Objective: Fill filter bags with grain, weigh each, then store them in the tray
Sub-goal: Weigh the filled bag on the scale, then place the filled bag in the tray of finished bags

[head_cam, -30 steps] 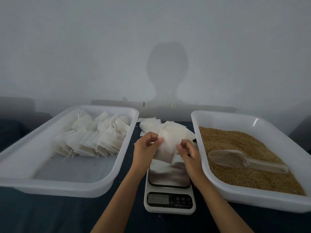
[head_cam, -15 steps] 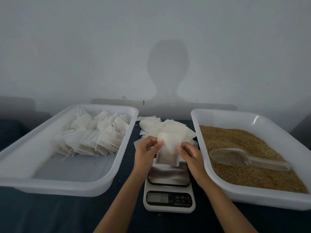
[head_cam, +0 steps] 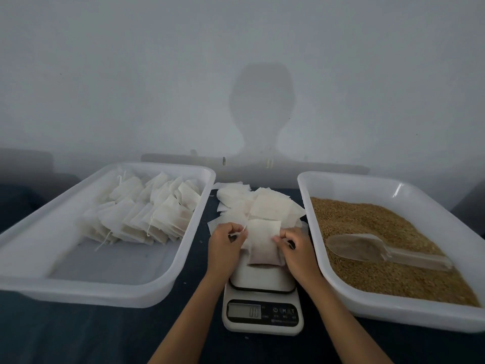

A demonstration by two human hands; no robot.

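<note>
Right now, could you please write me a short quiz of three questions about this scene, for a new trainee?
1. True or false: the clear plastic scoop lies on the brown grain.
2. What stands between the two white plastic trays? A) grey digital scale B) glass jar C) metal bowl
3. Fill in: both hands hold one white filter bag; the left hand pinches its ____.

Key: 1 true. 2 A. 3 string; the right hand grips the bag's other edge.
</note>
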